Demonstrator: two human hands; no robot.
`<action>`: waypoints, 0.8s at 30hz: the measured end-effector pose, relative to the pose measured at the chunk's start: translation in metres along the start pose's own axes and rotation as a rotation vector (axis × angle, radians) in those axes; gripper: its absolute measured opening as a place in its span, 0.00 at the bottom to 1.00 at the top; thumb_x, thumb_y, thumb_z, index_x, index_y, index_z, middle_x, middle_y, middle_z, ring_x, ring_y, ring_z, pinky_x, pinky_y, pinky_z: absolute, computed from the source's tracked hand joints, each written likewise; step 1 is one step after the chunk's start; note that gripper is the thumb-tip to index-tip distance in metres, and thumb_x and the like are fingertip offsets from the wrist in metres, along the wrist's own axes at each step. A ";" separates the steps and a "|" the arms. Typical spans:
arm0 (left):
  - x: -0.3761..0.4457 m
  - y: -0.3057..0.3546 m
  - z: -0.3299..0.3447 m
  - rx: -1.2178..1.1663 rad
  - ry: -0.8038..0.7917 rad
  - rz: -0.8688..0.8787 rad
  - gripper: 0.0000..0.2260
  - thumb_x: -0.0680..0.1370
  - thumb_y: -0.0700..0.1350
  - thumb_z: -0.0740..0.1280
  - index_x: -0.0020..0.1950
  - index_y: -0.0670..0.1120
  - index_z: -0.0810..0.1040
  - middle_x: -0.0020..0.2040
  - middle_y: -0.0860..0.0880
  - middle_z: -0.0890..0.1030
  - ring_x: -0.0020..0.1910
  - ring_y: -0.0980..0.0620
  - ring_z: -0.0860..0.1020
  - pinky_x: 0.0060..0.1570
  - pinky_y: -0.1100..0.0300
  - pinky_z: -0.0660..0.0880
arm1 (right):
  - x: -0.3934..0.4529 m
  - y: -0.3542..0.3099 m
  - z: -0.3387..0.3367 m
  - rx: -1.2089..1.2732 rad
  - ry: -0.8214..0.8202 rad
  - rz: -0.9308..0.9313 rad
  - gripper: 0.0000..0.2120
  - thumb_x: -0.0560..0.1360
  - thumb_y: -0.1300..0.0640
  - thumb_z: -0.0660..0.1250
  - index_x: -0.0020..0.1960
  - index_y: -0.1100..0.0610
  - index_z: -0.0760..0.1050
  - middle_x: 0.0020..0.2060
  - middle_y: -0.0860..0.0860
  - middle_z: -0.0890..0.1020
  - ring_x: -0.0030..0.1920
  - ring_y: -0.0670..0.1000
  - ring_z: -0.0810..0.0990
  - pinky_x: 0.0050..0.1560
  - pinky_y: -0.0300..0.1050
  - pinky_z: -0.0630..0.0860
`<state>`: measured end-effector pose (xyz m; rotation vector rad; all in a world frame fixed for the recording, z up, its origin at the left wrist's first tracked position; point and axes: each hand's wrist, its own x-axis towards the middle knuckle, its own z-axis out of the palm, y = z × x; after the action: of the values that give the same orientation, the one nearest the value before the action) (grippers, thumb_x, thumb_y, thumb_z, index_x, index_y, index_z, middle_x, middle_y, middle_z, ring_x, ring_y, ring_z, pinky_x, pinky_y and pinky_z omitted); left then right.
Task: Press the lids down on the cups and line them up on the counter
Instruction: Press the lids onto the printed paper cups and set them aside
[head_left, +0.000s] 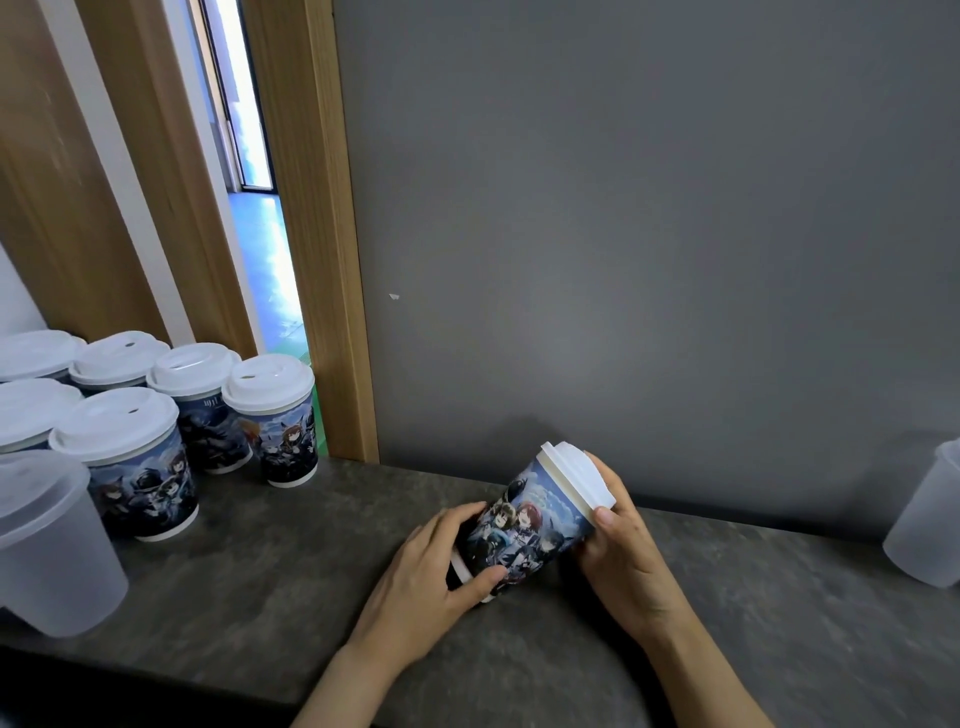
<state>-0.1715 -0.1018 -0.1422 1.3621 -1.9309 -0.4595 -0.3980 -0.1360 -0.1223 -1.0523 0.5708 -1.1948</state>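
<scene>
Left hand (434, 566) grips the tilted cup (524, 525); right hand (621, 540) holds its lid (576, 475). Stand it upright, then press evenly.

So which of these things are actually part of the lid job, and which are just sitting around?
Part of the job:
printed cup, tilted, held by left hand and right hand
its white lid
lidded cups on the counter

Just sitting there:
frosted jug
frosted container
</scene>
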 end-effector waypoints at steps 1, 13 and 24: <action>0.000 0.000 0.000 0.016 0.022 0.002 0.29 0.71 0.71 0.63 0.69 0.64 0.63 0.61 0.68 0.68 0.62 0.65 0.70 0.61 0.63 0.71 | 0.000 0.000 0.001 -0.002 0.003 0.004 0.44 0.62 0.45 0.81 0.74 0.53 0.68 0.71 0.57 0.73 0.68 0.59 0.73 0.69 0.59 0.67; 0.000 0.004 0.000 0.124 0.123 0.087 0.24 0.78 0.66 0.56 0.71 0.57 0.69 0.62 0.63 0.74 0.58 0.70 0.69 0.60 0.62 0.69 | 0.002 0.001 0.001 -0.046 0.039 0.023 0.43 0.58 0.45 0.82 0.70 0.49 0.73 0.67 0.58 0.77 0.62 0.57 0.79 0.59 0.51 0.78; -0.002 0.003 -0.001 0.150 0.159 0.074 0.31 0.67 0.68 0.71 0.67 0.59 0.70 0.57 0.63 0.71 0.54 0.61 0.71 0.56 0.65 0.70 | 0.002 0.001 0.003 -0.063 0.050 0.041 0.50 0.56 0.43 0.83 0.73 0.52 0.68 0.69 0.60 0.75 0.67 0.64 0.74 0.64 0.61 0.72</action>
<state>-0.1723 -0.0990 -0.1402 1.3726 -1.9074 -0.1676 -0.3942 -0.1365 -0.1219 -1.0615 0.6699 -1.1762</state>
